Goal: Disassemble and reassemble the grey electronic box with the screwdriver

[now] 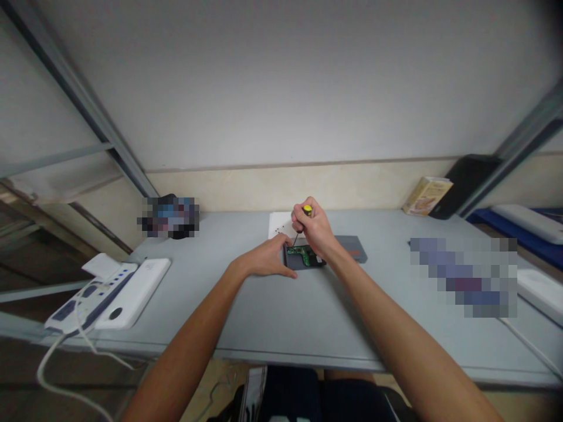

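Observation:
My right hand (314, 230) is closed around a small screwdriver with a yellow cap (307, 210), held upright with its tip down on a green circuit board (301, 252). The board sits in a dark, opened casing (303, 261) on the grey table (316, 310). My left hand (271, 258) rests on the table with its fingers pinched against the casing's left edge, holding it steady. A grey cover piece (354, 248) lies just right of the casing. A white sheet (280, 225) lies behind the hands.
A white power strip (90, 295) and a white power bank (136, 291) lie at the left edge, with a white cable hanging off. A small carton (426, 196) and a black object (466, 181) stand at the back right. White devices (540, 287) sit at far right.

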Available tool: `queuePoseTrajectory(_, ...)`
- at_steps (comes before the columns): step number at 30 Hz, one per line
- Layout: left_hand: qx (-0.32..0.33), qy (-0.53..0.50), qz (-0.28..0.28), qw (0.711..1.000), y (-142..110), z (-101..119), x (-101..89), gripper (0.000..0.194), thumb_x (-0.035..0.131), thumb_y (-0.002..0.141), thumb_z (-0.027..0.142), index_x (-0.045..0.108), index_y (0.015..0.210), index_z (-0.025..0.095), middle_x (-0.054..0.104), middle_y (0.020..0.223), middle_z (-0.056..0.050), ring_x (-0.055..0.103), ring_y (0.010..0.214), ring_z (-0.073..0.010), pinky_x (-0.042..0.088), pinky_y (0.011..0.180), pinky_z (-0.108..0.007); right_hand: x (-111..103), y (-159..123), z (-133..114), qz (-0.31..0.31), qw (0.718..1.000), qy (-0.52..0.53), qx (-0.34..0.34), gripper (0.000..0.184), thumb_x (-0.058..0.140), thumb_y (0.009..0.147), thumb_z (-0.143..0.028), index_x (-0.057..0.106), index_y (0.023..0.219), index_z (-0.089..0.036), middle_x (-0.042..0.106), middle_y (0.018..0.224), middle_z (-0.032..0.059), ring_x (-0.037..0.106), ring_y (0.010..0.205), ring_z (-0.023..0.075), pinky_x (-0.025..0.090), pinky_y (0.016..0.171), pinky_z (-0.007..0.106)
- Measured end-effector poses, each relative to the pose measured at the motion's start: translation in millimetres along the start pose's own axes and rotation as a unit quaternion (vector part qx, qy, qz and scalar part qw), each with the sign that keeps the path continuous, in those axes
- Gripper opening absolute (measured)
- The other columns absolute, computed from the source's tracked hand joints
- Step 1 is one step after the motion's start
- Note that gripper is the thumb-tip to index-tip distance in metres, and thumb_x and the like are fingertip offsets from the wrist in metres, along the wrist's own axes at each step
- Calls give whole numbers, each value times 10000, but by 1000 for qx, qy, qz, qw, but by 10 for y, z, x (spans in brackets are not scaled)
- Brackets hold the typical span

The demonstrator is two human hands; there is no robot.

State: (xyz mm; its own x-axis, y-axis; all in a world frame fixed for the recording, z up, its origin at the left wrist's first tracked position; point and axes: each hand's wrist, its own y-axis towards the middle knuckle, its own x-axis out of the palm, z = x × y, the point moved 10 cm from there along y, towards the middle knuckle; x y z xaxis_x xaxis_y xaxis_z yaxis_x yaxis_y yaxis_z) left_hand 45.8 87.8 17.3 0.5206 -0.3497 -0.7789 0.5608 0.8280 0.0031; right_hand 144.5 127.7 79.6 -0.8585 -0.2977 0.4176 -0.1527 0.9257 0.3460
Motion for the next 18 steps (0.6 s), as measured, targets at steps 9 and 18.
queuePoseTrajectory(9,1,6,1,1000,-1,-3,1,736,865,616,580,553,1164,200,607,1101,-74,586,939,-266,478,806,-378,20,1,-7,-28,999,19,27,351,748,830,-558,662,917,-229,636,857,1,613,759,129,479,713,269)
queuePoseTrajectory(18,7,0,-2,1000,1,17,-4,751,869,605,583,559,1176,205,600,1162,-84,593,1017,-285,486,878,-396,14,0,-24,-18,1000,16,-4,379,618,905,-630,599,938,-253,421,585,-78,372,495,93,319,504,244)
